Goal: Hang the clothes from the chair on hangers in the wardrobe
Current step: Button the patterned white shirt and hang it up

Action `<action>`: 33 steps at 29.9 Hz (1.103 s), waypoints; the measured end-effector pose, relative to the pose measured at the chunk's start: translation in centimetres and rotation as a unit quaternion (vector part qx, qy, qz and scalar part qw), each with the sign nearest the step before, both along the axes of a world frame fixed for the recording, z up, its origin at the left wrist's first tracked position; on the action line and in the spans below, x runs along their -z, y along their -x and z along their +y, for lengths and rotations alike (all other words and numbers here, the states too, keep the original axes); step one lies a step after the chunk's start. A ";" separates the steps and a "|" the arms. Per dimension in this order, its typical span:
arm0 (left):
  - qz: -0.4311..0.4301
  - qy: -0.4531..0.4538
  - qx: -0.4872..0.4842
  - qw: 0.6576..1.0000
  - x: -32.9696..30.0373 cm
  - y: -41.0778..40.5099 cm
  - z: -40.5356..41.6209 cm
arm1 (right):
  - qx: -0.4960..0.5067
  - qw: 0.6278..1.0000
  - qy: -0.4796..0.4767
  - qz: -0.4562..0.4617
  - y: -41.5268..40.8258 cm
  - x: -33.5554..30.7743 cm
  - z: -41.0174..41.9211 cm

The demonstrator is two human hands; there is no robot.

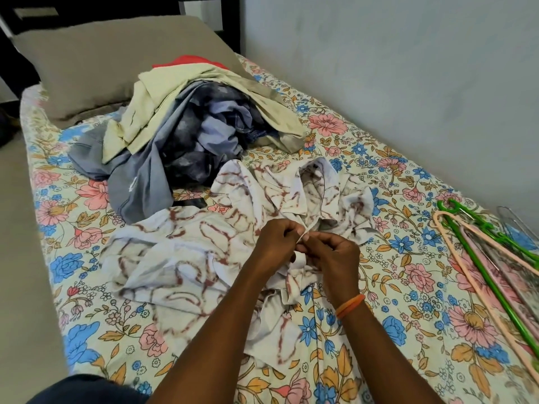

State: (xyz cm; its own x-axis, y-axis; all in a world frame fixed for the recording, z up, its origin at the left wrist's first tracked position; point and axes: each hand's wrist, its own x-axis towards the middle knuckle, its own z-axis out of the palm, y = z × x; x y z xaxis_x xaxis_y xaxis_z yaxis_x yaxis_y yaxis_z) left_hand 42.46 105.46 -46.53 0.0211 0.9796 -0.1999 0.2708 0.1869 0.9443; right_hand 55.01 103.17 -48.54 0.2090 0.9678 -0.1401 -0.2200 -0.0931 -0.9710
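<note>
— Where do we have the shirt?

— The white shirt with the reddish-brown pattern (204, 252) lies crumpled on the bed (96, 325), spread across the flowered sheet in front of us. Our left hand (274, 243) and right hand (335, 258) meet over its middle, fingers curled, each grip pinching a small fold of the fabric near the collar, the two hands almost touching.

— And the other clothes?

— Behind the shirt we see a heap (186, 126): a cream garment on top, grey-blue and dark patterned ones under it, a bit of red at the back. It rests against a brown pillow (102, 62) at the head of the bed.

— The hangers?

— To our right, near the wall, the hangers (490, 258) lie flat on the sheet: green and pale pink plastic ones overlapping, with thin wire ones just beyond. They are well apart from the shirt. An orange band (350, 306) circles our right wrist.
</note>
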 end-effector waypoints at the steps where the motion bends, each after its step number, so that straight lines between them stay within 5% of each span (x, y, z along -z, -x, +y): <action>1: -0.007 0.005 -0.001 1.000 -0.2 0.1 -0.1 | 0.001 1.000 0.004 0.005 0.0 0.0 0.0; 11: 0.059 -0.027 0.002 0.998 -1.2 -0.8 -0.5 | 0.049 0.994 -0.030 -0.097 0.3 0.1 -0.8; 17: 0.114 -0.002 -0.026 0.993 -1.8 -2.1 -0.7 | 0.039 0.998 -0.031 -0.049 -0.1 -0.2 -1.2; 22: 0.039 0.041 -0.015 0.998 -1.1 -1.6 -1.1 | 0.001 0.974 0.103 0.202 -0.3 -0.1 -1.3; 25: -0.089 0.115 -0.061 0.988 -0.5 -1.4 -1.9 | -0.035 0.974 0.102 0.200 -0.5 0.1 -1.3; 27: -0.094 0.116 -0.073 0.986 -0.7 -1.4 -2.1 | -0.045 0.987 0.083 0.129 -0.3 -0.1 -1.5; 30: 0.144 0.025 -0.039 0.989 -1.3 -1.7 -2.3 | -0.027 0.997 0.044 -0.055 0.5 -0.6 -1.5; 33: 0.358 -0.053 -0.028 0.932 -1.2 -3.1 -2.8 | 0.001 0.994 0.030 -0.104 1.1 -0.6 -1.4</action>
